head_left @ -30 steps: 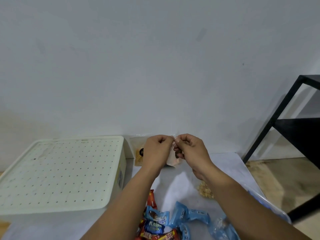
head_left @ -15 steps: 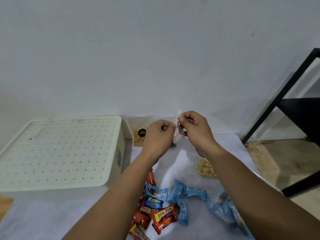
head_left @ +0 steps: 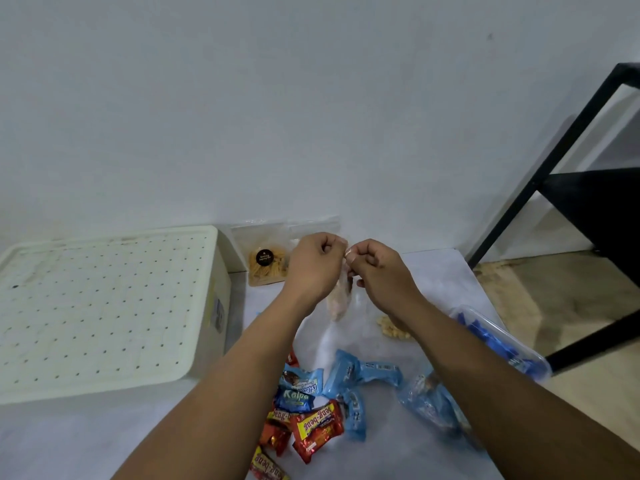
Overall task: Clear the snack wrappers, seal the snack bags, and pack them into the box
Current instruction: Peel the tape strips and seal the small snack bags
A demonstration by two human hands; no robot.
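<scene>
left hand [head_left: 313, 268], right hand [head_left: 379, 271] pinching small clear bag [head_left: 340, 299]

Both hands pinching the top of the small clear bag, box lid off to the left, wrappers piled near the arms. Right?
Not quite: in the head view the white box on the left has its perforated lid on, not off. The rest holds: left hand and right hand pinch the top of the small clear bag, with the wrappers piled near the arms.
</scene>
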